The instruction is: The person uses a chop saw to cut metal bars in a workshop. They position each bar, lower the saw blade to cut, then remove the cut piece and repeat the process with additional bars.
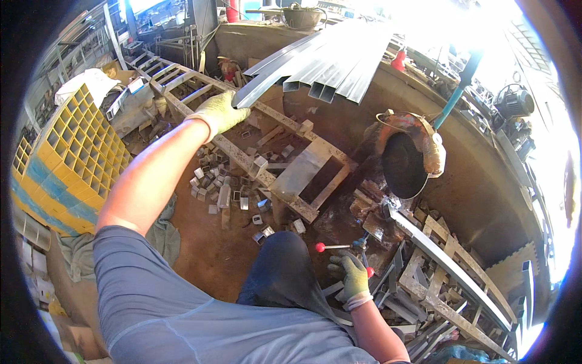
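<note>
Left hand (219, 113): gloved, grasping the near end of one grey tube (260, 88), just left of the bundle (351, 67)
Tube: near end in my grip, far end lost in glare
Right hand (350, 278): gloved, fingers half curled, just beside the lower red knob (370, 272); whether it grips or touches, I cannot tell; second red knob (320, 247) beyond my fingertips
Step, as I judge it: steadying the tube
Method: hold on the outer faces, fingers off the cut rim; keep it level, wrist straight; turn it slowly, since a small shift at my end likely swings the far end wide; keep the right hand light and the cuff off the lever (335, 246)
Edges: bare tube mouths, facing me; black disc (405, 167), right of the bundle; pale bar (451, 264), slanting to lower right; frame (233, 155), under my left wrist, likely to catch a dipped end
Room: air between bundle and disc; brown floor (203, 255) left of my knee (276, 261); offcuts (244, 203) lie scattered beyond, poor footing; yellow stack (79, 133) limits elbow swing on the left
</note>
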A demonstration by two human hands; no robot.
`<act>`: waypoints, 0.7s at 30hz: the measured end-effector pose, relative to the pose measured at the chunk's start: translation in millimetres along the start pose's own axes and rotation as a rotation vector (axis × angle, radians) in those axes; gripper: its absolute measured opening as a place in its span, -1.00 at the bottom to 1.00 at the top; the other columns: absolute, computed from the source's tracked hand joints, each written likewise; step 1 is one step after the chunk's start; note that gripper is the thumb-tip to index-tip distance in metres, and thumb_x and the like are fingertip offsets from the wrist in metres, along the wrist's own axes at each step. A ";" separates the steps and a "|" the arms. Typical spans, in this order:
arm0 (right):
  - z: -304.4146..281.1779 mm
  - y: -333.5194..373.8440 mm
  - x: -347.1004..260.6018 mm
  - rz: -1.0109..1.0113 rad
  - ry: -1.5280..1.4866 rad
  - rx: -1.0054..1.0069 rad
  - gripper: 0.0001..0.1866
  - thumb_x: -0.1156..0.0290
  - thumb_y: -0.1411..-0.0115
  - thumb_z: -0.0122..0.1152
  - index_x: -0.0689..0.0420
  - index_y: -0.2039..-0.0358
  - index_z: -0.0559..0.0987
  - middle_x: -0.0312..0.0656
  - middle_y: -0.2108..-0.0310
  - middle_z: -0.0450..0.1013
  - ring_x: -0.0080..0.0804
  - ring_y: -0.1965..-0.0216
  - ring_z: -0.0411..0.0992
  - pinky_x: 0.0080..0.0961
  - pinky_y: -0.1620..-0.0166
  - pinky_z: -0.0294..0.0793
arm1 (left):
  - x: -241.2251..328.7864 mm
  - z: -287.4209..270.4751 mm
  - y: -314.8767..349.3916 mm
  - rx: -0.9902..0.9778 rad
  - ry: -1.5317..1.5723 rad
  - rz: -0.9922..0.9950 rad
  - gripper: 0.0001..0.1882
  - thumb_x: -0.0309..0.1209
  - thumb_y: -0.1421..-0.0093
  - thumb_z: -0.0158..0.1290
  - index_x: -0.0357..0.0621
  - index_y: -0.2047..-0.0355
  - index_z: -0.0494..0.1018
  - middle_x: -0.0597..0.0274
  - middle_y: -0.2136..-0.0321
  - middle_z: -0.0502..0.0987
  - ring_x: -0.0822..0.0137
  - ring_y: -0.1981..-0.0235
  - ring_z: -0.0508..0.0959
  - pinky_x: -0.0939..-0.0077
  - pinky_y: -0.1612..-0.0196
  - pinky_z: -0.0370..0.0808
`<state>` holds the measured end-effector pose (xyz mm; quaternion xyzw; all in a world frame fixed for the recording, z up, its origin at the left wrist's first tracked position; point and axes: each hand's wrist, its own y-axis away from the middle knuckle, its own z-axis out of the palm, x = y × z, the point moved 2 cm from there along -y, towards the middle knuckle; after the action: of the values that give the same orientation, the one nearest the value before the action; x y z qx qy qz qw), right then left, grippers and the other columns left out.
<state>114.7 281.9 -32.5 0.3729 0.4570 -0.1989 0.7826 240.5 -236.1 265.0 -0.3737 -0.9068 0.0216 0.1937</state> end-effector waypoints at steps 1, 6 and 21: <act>-0.3 -0.6 7.2 0.011 -0.014 -0.006 -0.50 0.23 -0.61 0.17 0.22 -0.42 0.50 0.00 -0.13 0.66 -0.19 0.00 0.68 -0.24 -0.09 0.69 | 0.4 4.1 -1.6 0.059 -0.001 0.008 -0.30 0.11 -0.34 0.28 -0.17 -0.26 0.59 -0.24 -0.08 0.73 -0.17 -0.16 0.71 0.00 -0.27 0.59; 10.9 -1.5 1.2 -0.013 0.021 -0.042 -0.51 0.25 -0.61 0.17 0.24 -0.40 0.50 -0.01 -0.10 0.67 -0.20 0.02 0.68 -0.26 -0.07 0.69 | -14.5 11.1 -51.9 0.205 -0.182 -0.087 -0.46 0.08 -0.45 0.16 -0.11 -0.13 0.63 -0.17 0.01 0.76 -0.18 -0.06 0.74 -0.08 -0.15 0.64; -21.0 -5.2 28.6 0.141 0.177 0.053 -0.50 0.26 -0.62 0.16 0.19 -0.45 0.45 -0.06 -0.17 0.67 -0.35 -0.01 0.69 -0.51 0.13 0.65 | -41.8 39.4 -229.3 0.214 -0.142 -0.236 -0.38 0.14 -0.48 0.13 -0.01 -0.31 0.62 -0.07 -0.26 0.68 -0.04 -0.27 0.68 0.03 -0.34 0.58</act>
<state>113.8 295.5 -65.7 0.4406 0.4916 -0.1218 0.7412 99.5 -425.7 256.7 -0.2392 -0.9484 0.1216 0.1690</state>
